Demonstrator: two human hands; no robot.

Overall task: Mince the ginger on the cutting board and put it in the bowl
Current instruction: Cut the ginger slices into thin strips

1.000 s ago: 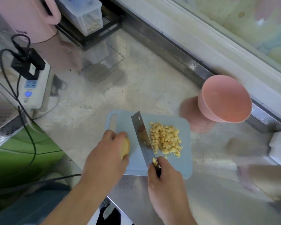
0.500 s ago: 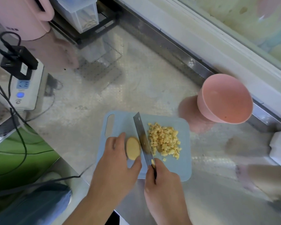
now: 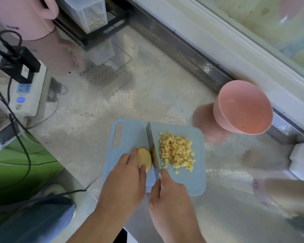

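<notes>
- Left hand (image 3: pixel 125 179): fingers (image 3: pixel 134 155) curled over the ginger piece (image 3: pixel 144 158), pinning it to the board (image 3: pixel 191 183). Thumb tip sits on the piece's near end.
- Right hand (image 3: pixel 170 202): fingers wrapped around the knife (image 3: pixel 152 146) handle, index finger extended along the base of the blade. Handle itself is hidden under the hand.
- Knife blade stands on edge, running away from the right fingers toward the board's far edge. It sits just right of the ginger piece, touching or nearly touching its cut face; cannot tell which.
- Diced ginger (image 3: pixel 176 153) is in a loose pile on the board, just right of the blade and ahead of the right fingers. A couple of stray cubes lie near the right index finger.
- Bowl (image 3: pixel 242 107) is pink, on the bench (image 3: pixel 147 93) off the board's far right corner, well ahead and right of the right fingers. No ginger visible in it.
- Board is light blue, handle slot at its left end, ahead of the left fingers.
- Far left of the left hand: power strip (image 3: pixel 27 95) with a black adapter plugged in.
- Pink jug (image 3: pixel 25 16) at the far left corner.
</notes>
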